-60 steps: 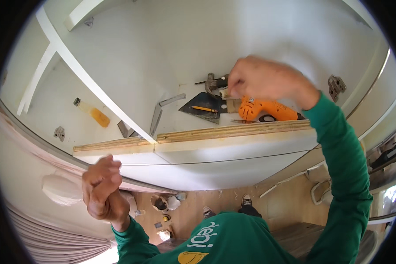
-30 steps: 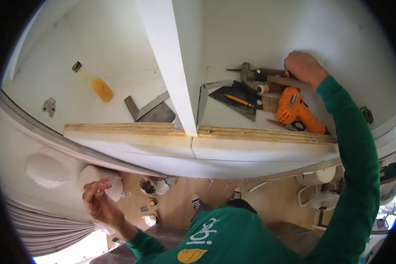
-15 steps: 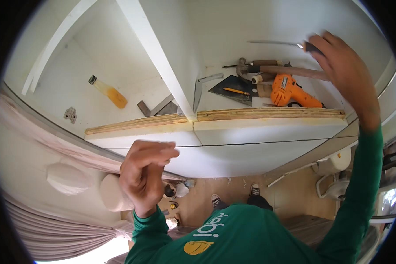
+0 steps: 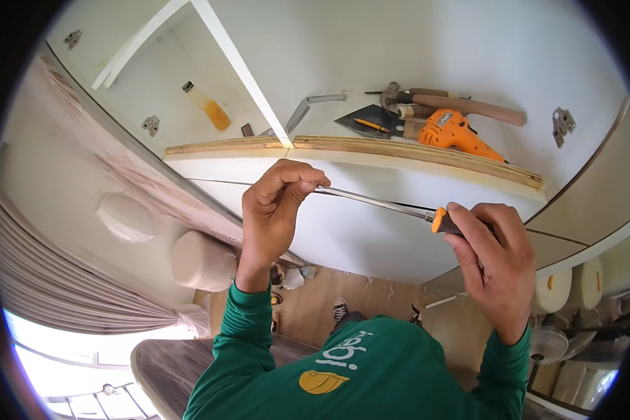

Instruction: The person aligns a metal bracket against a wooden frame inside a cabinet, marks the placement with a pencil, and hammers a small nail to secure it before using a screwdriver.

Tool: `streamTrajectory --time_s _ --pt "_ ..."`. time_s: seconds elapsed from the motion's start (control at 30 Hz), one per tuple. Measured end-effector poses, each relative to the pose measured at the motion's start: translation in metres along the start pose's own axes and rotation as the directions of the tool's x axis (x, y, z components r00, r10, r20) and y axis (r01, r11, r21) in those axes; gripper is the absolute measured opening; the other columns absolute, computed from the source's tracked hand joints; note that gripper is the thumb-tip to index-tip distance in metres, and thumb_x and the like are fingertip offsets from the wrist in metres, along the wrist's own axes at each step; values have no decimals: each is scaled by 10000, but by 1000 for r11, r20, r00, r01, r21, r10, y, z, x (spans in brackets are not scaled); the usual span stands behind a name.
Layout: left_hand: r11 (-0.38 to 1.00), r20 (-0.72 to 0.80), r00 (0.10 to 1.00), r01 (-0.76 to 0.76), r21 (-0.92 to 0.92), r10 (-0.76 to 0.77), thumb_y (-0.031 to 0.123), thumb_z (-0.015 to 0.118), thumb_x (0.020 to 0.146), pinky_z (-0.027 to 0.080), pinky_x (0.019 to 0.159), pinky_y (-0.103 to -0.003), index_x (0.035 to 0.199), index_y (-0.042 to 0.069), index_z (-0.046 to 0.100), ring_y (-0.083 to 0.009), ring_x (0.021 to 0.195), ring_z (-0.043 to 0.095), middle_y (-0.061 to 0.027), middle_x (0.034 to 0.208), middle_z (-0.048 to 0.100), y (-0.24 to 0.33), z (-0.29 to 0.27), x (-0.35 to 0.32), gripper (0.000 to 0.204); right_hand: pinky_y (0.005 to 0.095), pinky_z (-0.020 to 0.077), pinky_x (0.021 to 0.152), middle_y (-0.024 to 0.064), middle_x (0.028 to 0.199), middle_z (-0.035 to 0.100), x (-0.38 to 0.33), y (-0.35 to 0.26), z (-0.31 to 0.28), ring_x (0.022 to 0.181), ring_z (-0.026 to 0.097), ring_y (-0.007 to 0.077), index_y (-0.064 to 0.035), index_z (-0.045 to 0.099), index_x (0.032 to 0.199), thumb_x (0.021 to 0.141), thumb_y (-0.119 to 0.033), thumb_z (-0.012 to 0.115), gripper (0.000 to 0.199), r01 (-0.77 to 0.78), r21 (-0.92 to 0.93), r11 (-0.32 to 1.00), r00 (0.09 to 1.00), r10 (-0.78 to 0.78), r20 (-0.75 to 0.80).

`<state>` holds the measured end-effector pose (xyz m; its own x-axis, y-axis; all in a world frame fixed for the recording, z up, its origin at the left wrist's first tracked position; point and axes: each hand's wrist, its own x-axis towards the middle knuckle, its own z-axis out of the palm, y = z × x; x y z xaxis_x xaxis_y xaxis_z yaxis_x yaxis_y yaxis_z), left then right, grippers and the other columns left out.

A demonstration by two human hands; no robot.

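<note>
A long screwdriver (image 4: 379, 201) with a black and orange handle lies across the front of the cabinet. My right hand (image 4: 493, 259) is wrapped round its handle, and the shaft points left. At the tip, my left hand (image 4: 276, 210) pinches with thumb and forefinger; a tiny dark bit shows there, too small to name. Beyond my hands, in the right compartment, are an orange corded-style power tool (image 4: 458, 134), a claw hammer (image 4: 469, 107) with a wooden handle, and a dark trowel blade (image 4: 357, 120) with a yellow pencil (image 4: 371, 125) on it.
A white divider (image 4: 245, 77) splits the cabinet. To its left stands a bottle of yellow liquid (image 4: 215, 115), tilted. Raw plywood edging (image 4: 413, 152) runs along the front. Metal hinges (image 4: 563, 127) sit on the side walls. Wrapped furniture (image 4: 204, 261) stands on the floor at left.
My right hand has brought the screwdriver down from inside the cabinet, toward me. My left hand has moved up and right to its tip. The view has shifted.
</note>
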<state>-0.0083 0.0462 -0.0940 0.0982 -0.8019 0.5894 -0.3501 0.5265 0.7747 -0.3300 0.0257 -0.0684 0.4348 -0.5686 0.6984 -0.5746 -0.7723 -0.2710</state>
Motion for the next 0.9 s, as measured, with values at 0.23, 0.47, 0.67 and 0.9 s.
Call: streamTrajectory --time_s 0.23,0.47,0.67,0.9 --pt "998 -31 997 65 1 -65 -33 625 1045 565 921 -296 1129 -21 718 -156 965 706 -82 1047 719 18 29 -9 126 402 505 717 66 991 632 -25 26 -13 841 602 259 -109 734 1237 880 -126 811 366 -22 77 997 999 25 -34" --pt "993 -21 993 113 33 -112 -31 615 1054 554 928 -275 1140 -20 719 -139 985 685 -65 1063 716 21 36 -15 136 412 510 734 80 997 634 -30 35 -6 848 608 272 -99 730 1243 891 -127 803 361 -34 140 990 999 34 3" --pt "991 22 993 121 -53 -120 28 614 1072 578 929 -314 1157 -11 693 -198 1006 738 -70 1057 707 17 31 -16 122 417 507 741 79 999 635 -29 34 -1 854 607 275 -97 731 1242 893 -133 803 358 -40 163 986 999 42 -14" --pt "976 54 982 187 -109 -182 60 613 1079 586 933 -331 1168 -10 678 -224 1013 752 -66 1045 698 16 28 -12 130 401 513 727 96 1013 634 -28 35 -1 858 621 275 -86 731 1255 886 -84 805 377 -13 120 993 999 17 -30"
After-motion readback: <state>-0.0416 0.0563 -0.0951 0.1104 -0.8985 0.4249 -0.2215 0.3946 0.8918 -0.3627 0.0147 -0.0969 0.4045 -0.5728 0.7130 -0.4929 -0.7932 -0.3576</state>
